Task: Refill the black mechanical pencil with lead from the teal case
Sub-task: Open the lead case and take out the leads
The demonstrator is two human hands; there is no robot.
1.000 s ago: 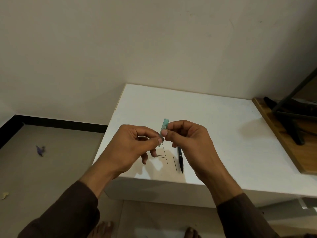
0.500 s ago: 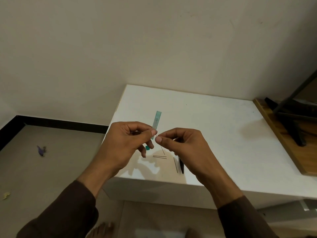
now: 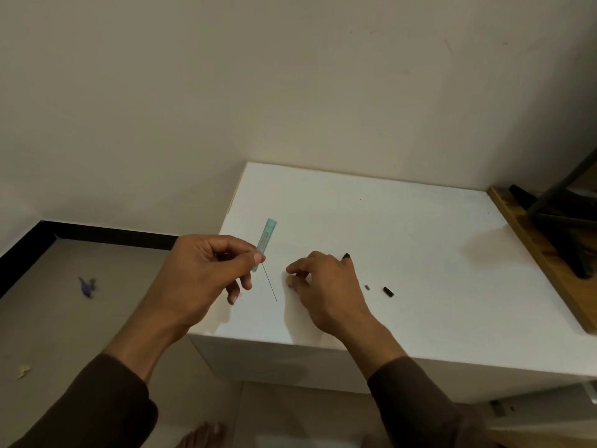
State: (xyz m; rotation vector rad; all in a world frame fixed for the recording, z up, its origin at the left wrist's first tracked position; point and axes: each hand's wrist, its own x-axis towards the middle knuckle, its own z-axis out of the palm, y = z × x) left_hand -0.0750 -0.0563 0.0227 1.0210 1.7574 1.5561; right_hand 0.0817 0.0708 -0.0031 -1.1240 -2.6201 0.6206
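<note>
- left hand [image 3: 206,279]: raised over the table's near-left corner, thumb and forefinger pinching the teal case [image 3: 266,244] near its lower end; other fingers loosely curled below it
- teal case: tilted, upper end leaning away and to the right, lower end hidden at the thumb tip
- lead [image 3: 270,286]: one thin dark stick running down and to the right from the case's lower end; can't tell if it's hanging out of the case or lying on the table
- right hand [image 3: 326,286]: down on the white table [image 3: 420,253], knuckles up, fingers curled with tips at the surface, just right of the lead; something small and dark at the fingertips, too small to identify
- black mechanical pencil [image 3: 346,255]: only a dark tip shows, poking out past the far side of the right hand; rest is hidden under the hand, so can't tell whether the fingers actually grip it
- small grey piece [image 3: 367,287] and black cap [image 3: 388,291]: loose on the table, right of the right hand, near each other, not touching
- wooden board [image 3: 533,253] with a black stand [image 3: 568,234] on it: far right edge of the table, well apart from both hands
- floor to the left: purple scrap [image 3: 86,287], pale scrap [image 3: 23,370]
</note>
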